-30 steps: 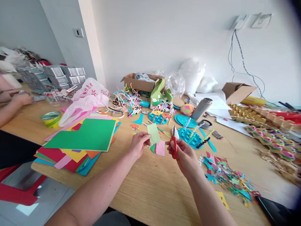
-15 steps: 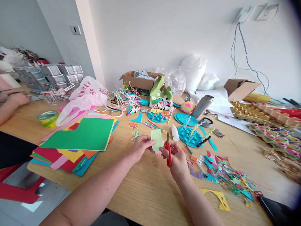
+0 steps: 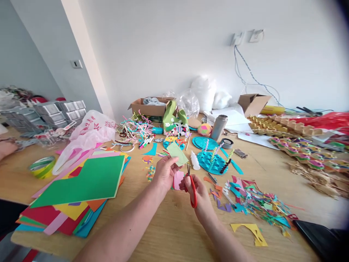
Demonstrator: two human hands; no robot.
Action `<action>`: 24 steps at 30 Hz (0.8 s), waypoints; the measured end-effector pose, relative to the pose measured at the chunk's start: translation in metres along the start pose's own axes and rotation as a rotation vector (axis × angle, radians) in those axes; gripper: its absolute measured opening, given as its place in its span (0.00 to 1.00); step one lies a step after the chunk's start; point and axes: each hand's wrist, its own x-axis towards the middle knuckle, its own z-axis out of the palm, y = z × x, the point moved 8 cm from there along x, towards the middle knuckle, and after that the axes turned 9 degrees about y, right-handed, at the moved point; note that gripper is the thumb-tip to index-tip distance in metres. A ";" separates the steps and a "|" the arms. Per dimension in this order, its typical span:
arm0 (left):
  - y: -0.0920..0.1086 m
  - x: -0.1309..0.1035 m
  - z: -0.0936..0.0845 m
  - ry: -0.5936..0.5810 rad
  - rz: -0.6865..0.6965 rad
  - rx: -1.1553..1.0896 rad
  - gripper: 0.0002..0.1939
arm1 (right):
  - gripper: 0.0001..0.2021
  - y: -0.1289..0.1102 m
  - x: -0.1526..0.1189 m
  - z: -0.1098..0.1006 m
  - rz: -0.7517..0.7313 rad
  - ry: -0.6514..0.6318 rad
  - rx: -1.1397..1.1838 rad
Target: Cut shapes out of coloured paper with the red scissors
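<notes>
Between the thumb and fingers of my left hand [image 3: 165, 172] is a small light green sheet of paper [image 3: 177, 153], tilted, with faint lines on it. My right hand [image 3: 200, 194] is closed round red-handled scissors [image 3: 193, 193], their blades pointing up and away from me. The blade tips are close to the lower right edge of the paper; whether they touch it I cannot tell. A pink piece of paper [image 3: 178, 180] lies on the table beneath and between my hands. Just beyond stands a white glue bottle [image 3: 195, 161].
Stacked coloured sheets [image 3: 81, 182] lie at left beside a roll of yellow-green tape [image 3: 43, 166]. Paper scraps [image 3: 259, 203] spread at right near a black device [image 3: 321, 240]. Behind are blue craft plates [image 3: 212, 162], a steel flask [image 3: 219, 127] and egg trays [image 3: 286, 125]. Another person's hand [image 3: 7, 147] shows far left.
My left hand has tilted the green paper, and the scissors have come slightly down and away from its side. More of the pink paper shows. The whole view has shifted.
</notes>
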 end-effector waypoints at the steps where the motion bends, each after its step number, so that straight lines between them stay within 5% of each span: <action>1: -0.003 -0.001 0.005 -0.002 -0.010 -0.012 0.12 | 0.23 -0.001 0.001 -0.001 -0.012 0.010 -0.004; 7: -0.019 -0.002 0.007 0.029 -0.045 0.025 0.13 | 0.24 -0.005 0.003 0.000 -0.002 0.004 0.037; 24: -0.024 -0.012 0.002 0.085 -0.010 0.045 0.11 | 0.27 0.009 0.005 0.002 0.138 -0.039 0.058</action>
